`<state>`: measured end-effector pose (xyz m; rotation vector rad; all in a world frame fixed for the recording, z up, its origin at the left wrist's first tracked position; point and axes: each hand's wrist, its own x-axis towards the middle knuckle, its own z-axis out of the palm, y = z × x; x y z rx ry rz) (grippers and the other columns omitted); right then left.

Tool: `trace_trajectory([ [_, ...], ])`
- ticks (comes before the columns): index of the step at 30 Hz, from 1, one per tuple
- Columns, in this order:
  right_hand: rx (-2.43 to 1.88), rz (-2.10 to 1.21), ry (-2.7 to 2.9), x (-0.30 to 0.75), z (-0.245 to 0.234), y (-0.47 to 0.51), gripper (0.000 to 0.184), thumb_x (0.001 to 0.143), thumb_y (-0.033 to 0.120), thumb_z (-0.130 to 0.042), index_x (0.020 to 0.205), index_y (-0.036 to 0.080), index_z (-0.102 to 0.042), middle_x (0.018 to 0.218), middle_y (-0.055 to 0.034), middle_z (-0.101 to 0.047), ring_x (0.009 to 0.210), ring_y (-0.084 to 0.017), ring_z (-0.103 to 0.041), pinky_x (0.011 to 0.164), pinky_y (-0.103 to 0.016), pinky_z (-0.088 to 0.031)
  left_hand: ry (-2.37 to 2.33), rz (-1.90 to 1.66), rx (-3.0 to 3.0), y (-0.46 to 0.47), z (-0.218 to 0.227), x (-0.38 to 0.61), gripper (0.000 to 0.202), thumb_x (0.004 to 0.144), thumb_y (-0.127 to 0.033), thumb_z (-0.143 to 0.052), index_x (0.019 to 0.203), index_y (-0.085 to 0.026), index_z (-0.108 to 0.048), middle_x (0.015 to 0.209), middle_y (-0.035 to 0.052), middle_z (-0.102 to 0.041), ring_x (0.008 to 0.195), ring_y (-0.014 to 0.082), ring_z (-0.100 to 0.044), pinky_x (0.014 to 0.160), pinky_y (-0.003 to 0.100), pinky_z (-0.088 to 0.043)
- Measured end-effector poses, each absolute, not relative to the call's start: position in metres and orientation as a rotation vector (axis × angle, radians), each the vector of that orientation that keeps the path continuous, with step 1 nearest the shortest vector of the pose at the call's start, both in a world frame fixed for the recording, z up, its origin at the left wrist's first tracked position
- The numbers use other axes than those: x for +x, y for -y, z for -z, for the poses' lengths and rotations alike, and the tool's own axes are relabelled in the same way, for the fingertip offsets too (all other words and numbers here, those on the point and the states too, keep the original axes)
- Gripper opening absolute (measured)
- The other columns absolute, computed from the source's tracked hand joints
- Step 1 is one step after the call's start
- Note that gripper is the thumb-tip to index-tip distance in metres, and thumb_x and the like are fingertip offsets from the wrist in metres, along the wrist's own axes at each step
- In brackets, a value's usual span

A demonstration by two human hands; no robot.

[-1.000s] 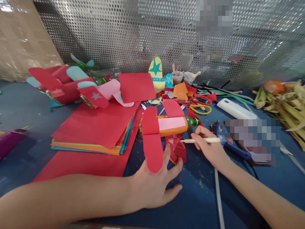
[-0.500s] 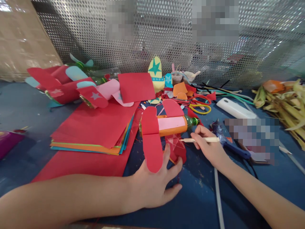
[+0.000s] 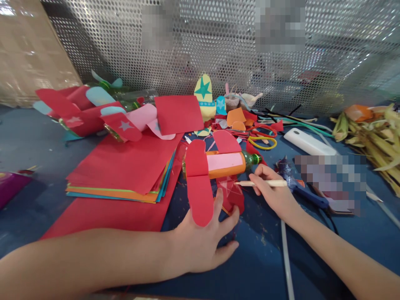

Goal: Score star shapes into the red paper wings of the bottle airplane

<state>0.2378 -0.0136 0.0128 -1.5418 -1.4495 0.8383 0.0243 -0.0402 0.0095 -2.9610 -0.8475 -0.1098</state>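
A small green bottle [image 3: 251, 159] lies on its side, wrapped in orange and pink paper, with rounded red paper wings [image 3: 200, 200] sticking out. On the lower right red flap [image 3: 234, 201] a star outline [image 3: 227, 186] is drawn in pale lines. My left hand [image 3: 208, 243] has its fingers spread, with fingertips resting on that flap; part of the hand is under the left wing. My right hand [image 3: 271, 191] grips a cream-coloured pen [image 3: 276, 183] whose tip meets the star's right side.
Stacked coloured paper [image 3: 125, 166] lies to the left, below other paper-wrapped bottles [image 3: 103, 114]. Behind are paper scraps [image 3: 236, 117] and yellow-and-red-handled scissors [image 3: 264, 143]. A blue glue gun [image 3: 308, 196], a phone [image 3: 334, 183] and dried husks [image 3: 375, 137] are on the right.
The pen and my right fingers have shifted very slightly left. My left hand and the bottle stay where they were.
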Motion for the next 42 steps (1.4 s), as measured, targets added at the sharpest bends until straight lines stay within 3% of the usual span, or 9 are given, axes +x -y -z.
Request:
trace_trajectory([
  [30, -1.544, -0.877, 1.435, 0.2372, -0.0146, 0.0139, 0.027, 0.081, 0.031, -0.053, 0.060, 0.023, -0.038, 0.043, 0.0070, -0.044, 0.040, -0.010, -0.039, 0.045, -0.024, -0.031, 0.908, 0.098, -3.009, 0.0384, -0.0080, 0.0228, 0.057, 0.093, -0.053, -0.037, 0.142, -0.025, -0.038, 0.143, 0.0187, -0.038, 0.124, 0.0409, -0.041, 0.092, 0.056, -0.042],
  [37, -1.546, -0.883, 1.420, 0.2375, -0.0132, 0.0142, 0.026, 0.082, 0.031, -0.052, 0.061, 0.023, -0.038, 0.043, 0.0073, -0.044, 0.040, -0.010, -0.038, 0.045, -0.024, -0.030, 0.932, 0.142, -2.952, 0.0403, -0.0030, 0.0219, 0.065, 0.092, -0.055, -0.036, 0.144, -0.016, -0.035, 0.141, 0.0262, -0.038, 0.123, 0.0418, -0.043, 0.090, 0.053, -0.043],
  [42, -1.532, -0.891, 1.422, 0.2378, -0.0125, 0.0142, 0.027, 0.082, 0.031, -0.053, 0.061, 0.023, -0.038, 0.043, 0.0074, -0.043, 0.040, -0.009, -0.037, 0.044, -0.023, -0.029, 0.932, 0.102, -2.974, 0.0397, -0.0043, 0.0234, 0.065, 0.092, -0.056, -0.036, 0.143, -0.017, -0.036, 0.142, 0.0257, -0.037, 0.122, 0.0419, -0.044, 0.090, 0.054, -0.043],
])
